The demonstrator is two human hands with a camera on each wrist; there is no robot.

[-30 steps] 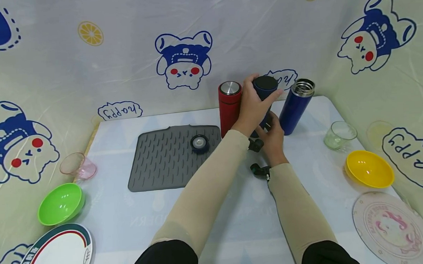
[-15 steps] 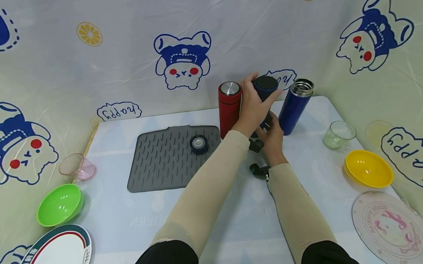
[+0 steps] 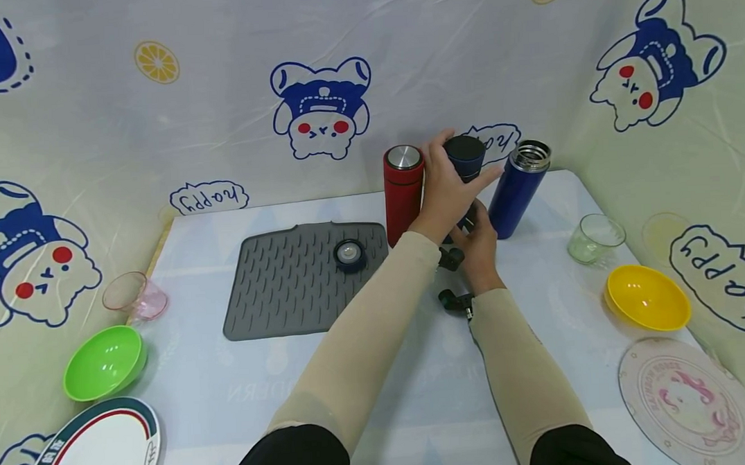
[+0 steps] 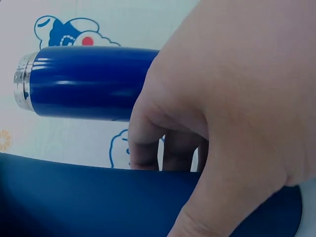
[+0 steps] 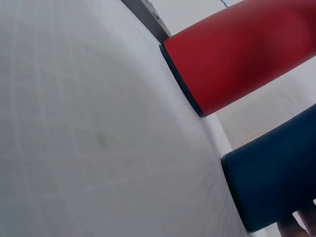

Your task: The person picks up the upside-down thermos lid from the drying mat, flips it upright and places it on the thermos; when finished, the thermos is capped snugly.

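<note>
Near the back of the table stands a dark blue thermos (image 3: 465,160) with a black top, held in both hands. My left hand (image 3: 441,191) reaches round its upper part, fingers by the top and thumb stretched out across the front. Lower down, my right hand (image 3: 479,245) grips the same thermos; the left wrist view shows this right hand (image 4: 232,103) near the base, thumb in front and fingers behind. To the left stands a red thermos (image 3: 403,196) with a silver-topped lid. On the right is a blue thermos (image 3: 517,191) with a bare metal mouth.
A grey ridged mat (image 3: 287,285) lies left, bearing a round dark lid (image 3: 350,256). At the left edge are a pink glass (image 3: 139,298), a green bowl (image 3: 103,362) and a plate (image 3: 95,459); at the right, a green glass (image 3: 594,240), a yellow bowl (image 3: 647,300) and a pink-patterned plate (image 3: 692,406).
My left thumb has moved slightly down and outward from the black top, so more of its right side shows. My right hand keeps its hold lower on the thermos.
</note>
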